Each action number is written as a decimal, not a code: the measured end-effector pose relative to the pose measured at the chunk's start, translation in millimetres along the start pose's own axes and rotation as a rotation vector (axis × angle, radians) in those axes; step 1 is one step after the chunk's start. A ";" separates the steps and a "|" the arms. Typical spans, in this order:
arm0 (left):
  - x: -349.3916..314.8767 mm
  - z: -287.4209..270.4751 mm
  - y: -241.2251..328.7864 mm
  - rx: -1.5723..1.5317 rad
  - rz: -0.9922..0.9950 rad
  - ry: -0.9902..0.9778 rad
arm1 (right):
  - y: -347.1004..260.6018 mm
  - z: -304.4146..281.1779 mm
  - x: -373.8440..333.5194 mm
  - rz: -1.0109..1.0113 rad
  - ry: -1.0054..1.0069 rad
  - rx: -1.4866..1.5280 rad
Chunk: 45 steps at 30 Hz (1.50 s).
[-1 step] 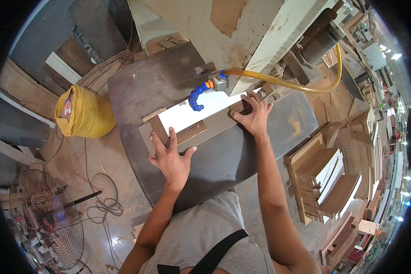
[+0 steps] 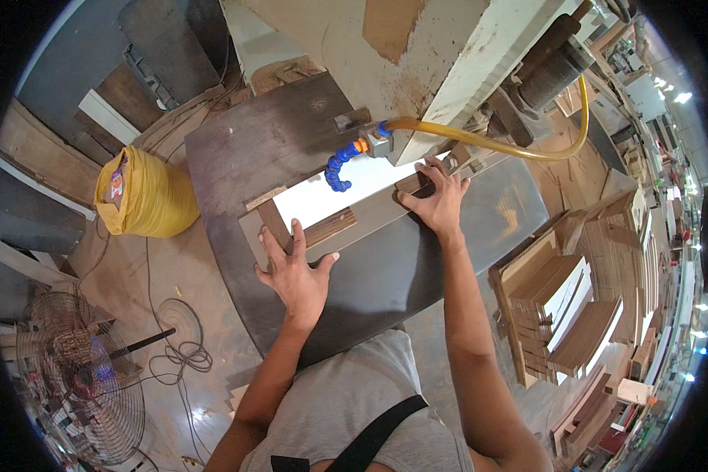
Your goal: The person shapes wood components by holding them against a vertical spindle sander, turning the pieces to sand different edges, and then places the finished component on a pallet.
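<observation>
A white panel [image 2: 334, 189] lies in a brown wooden jig [image 2: 359, 234] on the dark machine table [image 2: 370, 287]. My left hand [image 2: 296, 277] rests at the jig's left end, fingers spread, index fingertip beside the panel's near left corner. Toward the jig's right end, my right hand [image 2: 439, 203] has its thumb and fingers bent around a small dark wooden block [image 2: 411, 184]. Over the panel curls a blue segmented hose nozzle [image 2: 337, 169]. The panel's far right part is hidden under the machine head.
The large cream machine body [image 2: 354, 55] stands over the table's far side, with a yellow hose [image 2: 519, 149] looping right. A yellow sack [image 2: 153, 193] is at left, above a floor fan [image 2: 82, 377] and coiled cable [image 2: 185, 354]. Stacked boards [image 2: 562, 307] sit at right.
</observation>
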<state>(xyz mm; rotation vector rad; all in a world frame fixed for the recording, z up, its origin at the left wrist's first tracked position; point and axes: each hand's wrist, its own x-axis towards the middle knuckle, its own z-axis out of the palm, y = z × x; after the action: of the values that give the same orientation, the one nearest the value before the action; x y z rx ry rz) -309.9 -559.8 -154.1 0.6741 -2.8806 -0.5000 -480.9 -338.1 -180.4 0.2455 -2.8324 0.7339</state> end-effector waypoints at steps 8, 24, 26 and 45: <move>-0.8 1.5 4.6 0.005 -0.005 -0.026 | 5.3 -1.8 1.0 0.026 -0.041 0.007; -2.8 8.3 13.7 0.032 -0.014 0.021 | 14.0 -3.3 4.0 0.007 -0.026 -0.012; -2.8 8.9 14.2 0.025 -0.012 0.019 | 14.5 -3.4 4.6 0.003 -0.025 -0.021; -3.8 14.4 25.3 0.002 -0.016 0.020 | 26.1 -7.3 12.3 -0.026 -0.042 0.059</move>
<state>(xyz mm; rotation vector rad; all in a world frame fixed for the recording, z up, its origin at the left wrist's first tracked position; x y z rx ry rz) -319.8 -532.5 -158.9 0.6984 -2.8599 -0.4898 -497.2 -313.3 -183.2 0.3104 -2.8438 0.8176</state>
